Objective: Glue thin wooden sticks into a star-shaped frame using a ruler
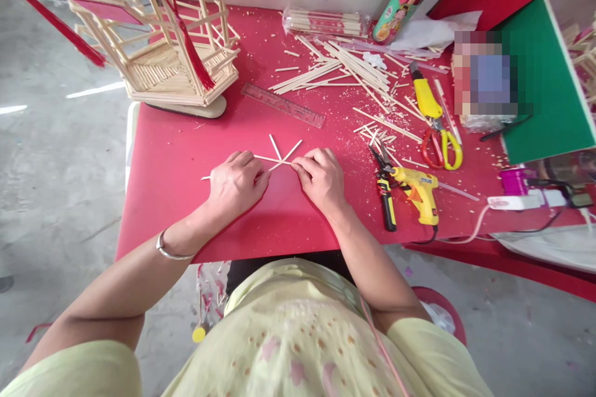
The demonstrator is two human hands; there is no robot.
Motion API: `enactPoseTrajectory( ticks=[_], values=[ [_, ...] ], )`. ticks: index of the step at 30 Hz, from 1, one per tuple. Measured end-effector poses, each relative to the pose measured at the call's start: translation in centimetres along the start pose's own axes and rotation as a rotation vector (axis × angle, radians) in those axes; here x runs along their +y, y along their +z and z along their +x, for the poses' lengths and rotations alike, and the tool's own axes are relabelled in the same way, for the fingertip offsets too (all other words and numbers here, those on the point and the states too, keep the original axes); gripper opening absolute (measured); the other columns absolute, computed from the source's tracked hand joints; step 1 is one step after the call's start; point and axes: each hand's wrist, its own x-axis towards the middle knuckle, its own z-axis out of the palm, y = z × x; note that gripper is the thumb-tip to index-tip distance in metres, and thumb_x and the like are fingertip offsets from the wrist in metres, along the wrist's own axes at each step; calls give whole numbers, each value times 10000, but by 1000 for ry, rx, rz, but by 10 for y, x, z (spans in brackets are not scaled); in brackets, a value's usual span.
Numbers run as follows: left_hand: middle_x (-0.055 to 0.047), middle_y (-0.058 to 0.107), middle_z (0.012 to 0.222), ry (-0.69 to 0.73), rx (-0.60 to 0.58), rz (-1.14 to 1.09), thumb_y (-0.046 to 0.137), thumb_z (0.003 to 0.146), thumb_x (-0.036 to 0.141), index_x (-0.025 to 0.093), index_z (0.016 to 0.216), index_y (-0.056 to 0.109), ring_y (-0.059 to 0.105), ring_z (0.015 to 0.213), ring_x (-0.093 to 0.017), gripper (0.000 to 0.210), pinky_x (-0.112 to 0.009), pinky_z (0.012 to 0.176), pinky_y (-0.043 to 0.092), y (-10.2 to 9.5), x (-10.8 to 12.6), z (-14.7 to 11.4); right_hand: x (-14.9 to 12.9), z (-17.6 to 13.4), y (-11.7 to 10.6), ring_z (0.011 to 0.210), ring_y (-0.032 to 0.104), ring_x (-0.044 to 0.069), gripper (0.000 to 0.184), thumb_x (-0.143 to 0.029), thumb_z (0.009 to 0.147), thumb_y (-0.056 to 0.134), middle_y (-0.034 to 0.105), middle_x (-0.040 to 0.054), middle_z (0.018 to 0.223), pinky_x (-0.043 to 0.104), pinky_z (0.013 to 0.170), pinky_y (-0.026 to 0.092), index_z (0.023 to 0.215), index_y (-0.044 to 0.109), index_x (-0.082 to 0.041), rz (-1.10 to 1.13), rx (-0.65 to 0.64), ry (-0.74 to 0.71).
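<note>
**Crossing thin sticks into a star on the red desk**

The red desk (186, 198) stands on a grey concrete floor, strewn with wood chips. From my remote seat I see the left hand (237, 185) and the right hand (321, 180) meet over a small cluster of crossed sticks (279, 158) at the desk's middle. Both sets of fingers are curled and pinching the sticks where they cross, the left fingers clenched on a long stick that runs out past that hand, the right ones nipping the joint from the other side.

I judge the step in hand to be aligning the sticks into a star and holding them. The next move, as I read it, calls for keeping the crossing steady under one hand so the other is free for the yellow glue gun (416, 189), just right of the right hand. Pliers (385, 189) lie beside the gun, scissors (441, 147) beyond it, a clear ruler (282, 105) behind the sticks, and a stick-built pavilion model (172, 56) behind the left hand.
</note>
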Motion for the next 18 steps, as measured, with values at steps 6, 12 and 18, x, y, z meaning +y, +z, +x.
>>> enactPoseTrajectory(
  ticks=[6, 12, 18],
  values=[
    [-82, 683, 856, 6, 1, -2, 572, 1043, 383, 196, 769, 671, 651, 873, -230, 346, -348, 653, 362, 0, 0, -1, -1, 0, -1, 945, 532, 244, 253, -385, 1107, 597, 653, 71, 952, 395, 860, 442, 1047, 804, -252, 10, -6, 11],
    [-82, 685, 862, 7, 16, -6, 566, 1050, 386, 201, 785, 682, 656, 885, -234, 344, -347, 651, 350, 2, -1, -1, -1, 0, 0, 930, 529, 241, 265, -391, 1110, 591, 654, 70, 949, 392, 850, 445, 1040, 802, -248, -2, 7, -4],
    [-86, 679, 849, 7, 38, 6, 580, 1041, 438, 202, 777, 682, 655, 877, -239, 369, -348, 621, 325, 3, -2, -3, -1, 0, 0, 937, 537, 240, 234, -370, 1103, 609, 648, 67, 950, 390, 859, 449, 1051, 802, -247, -11, 0, -3]
  ],
)
